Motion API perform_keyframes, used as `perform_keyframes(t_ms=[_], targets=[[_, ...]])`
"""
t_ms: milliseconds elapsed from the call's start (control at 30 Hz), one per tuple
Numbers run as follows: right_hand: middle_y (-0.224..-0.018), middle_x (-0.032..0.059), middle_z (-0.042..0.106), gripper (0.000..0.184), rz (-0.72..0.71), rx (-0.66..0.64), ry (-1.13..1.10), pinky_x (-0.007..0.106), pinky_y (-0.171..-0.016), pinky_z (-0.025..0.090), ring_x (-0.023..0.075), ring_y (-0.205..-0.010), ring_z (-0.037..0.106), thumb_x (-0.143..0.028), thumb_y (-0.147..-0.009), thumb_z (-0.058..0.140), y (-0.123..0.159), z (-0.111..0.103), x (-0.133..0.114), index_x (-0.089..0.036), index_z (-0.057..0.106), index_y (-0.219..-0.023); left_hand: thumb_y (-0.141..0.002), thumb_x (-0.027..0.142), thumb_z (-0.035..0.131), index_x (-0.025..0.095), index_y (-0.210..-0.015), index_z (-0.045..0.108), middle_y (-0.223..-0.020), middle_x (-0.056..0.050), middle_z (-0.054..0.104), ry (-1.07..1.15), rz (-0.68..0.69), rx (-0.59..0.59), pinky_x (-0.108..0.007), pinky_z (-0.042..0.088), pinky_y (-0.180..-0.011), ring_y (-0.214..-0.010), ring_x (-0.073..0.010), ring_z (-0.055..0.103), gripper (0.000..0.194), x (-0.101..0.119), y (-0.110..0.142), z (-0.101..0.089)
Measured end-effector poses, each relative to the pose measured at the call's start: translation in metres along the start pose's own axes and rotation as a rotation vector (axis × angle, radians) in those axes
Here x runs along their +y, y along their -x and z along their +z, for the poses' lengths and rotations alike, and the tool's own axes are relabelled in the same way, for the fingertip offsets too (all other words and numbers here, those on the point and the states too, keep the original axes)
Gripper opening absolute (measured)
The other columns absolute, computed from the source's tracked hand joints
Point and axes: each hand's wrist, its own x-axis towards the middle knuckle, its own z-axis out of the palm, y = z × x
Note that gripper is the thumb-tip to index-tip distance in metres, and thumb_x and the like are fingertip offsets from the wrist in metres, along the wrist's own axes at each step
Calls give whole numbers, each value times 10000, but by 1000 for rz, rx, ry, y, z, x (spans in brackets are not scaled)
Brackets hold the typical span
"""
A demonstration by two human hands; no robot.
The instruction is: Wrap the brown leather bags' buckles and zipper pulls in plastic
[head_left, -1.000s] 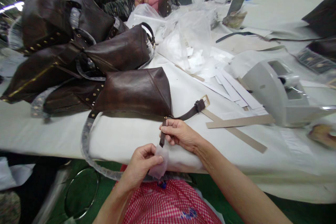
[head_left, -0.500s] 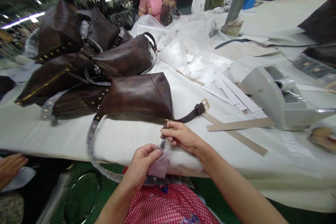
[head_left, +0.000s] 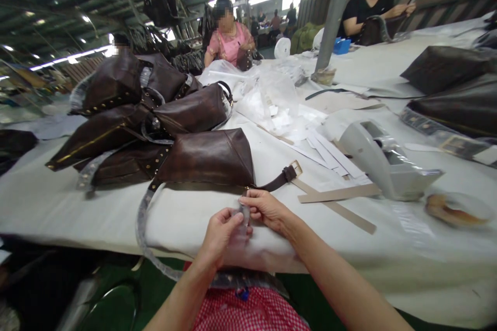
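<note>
A dark brown leather handbag (head_left: 209,158) lies on its side on the white-covered table. Near its lower right corner my right hand (head_left: 266,209) is closed in a pinch on a short dark leather zipper pull (head_left: 245,194). My left hand (head_left: 221,230) grips a small translucent plastic bag (head_left: 241,217), drawn up around the pull's lower end; my fingers partly hide the pull. From the bag's left end a plastic-wrapped strap (head_left: 143,217) hangs over the table edge towards my lap. A strap with a gold buckle (head_left: 295,168) sticks out on the right.
Several brown handbags (head_left: 128,108) are piled at left. A grey tape dispenser (head_left: 388,165), cardboard strips (head_left: 339,194), white paper strips (head_left: 330,155) and crumpled clear plastic (head_left: 267,88) lie right and behind. More bags (head_left: 454,98) sit far right. Two people (head_left: 229,39) work across the table.
My left hand has moved up with the plastic bag, which now covers more of the zipper pull. My right hand keeps its pinch there. The view has tilted up.
</note>
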Motion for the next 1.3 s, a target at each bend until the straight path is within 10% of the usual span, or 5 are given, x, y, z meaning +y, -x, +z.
perform_keyframes(t_ms=[100, 267, 400, 833, 1300], targets=[[-477, -60, 440, 338, -78, 109, 389, 212, -413, 225, 72, -408, 353, -435, -782, 638, 12, -2, -4, -191, 483, -606, -559, 366, 834, 160, -716, 549, -603, -9, 656, 23, 23, -20, -248, 494, -490, -516, -151, 624, 385, -1, -4, 1], [-776, 71, 656, 266, -737, 601, 1330, 295, -704, 414, 198, -757, 589, -305, -917, 482, 37, -18, -24, -182, 633, -736, -623, 329, 806, 162, -704, 516, -628, -48, 680, 26, -43, -55, -261, 515, -503, -535, -164, 648, 344, 0, -6, -1], [-1081, 146, 678, 308, -853, 557, 1700, 382, -884, 407, 275, -1001, 601, -312, -894, 559, 31, -19, -36, -161, 631, -1153, -702, 271, 744, 144, -738, 538, -666, -82, 702, -5, -82, -70, -269, 524, -506, -546, -173, 660, 244, 5, -5, 0], [-1075, 118, 724, 539, -641, 209, 1554, 344, -849, 496, 260, -955, 689, -115, -826, 561, 6, -33, -37, -182, 507, -1358, -846, 169, 578, 114, -850, 559, -696, -102, 703, -19, -158, -67, -298, 543, -508, -535, -186, 672, 58, 21, -31, 7], [-1012, 138, 677, 269, -778, 414, 1541, 349, -833, 484, 255, -943, 640, -158, -915, 432, 32, -16, -13, -151, 624, -1103, -818, 175, 641, 144, -688, 533, -524, -47, 644, -80, 13, 58, -236, 483, -464, -481, -168, 641, 172, 17, -61, 11]])
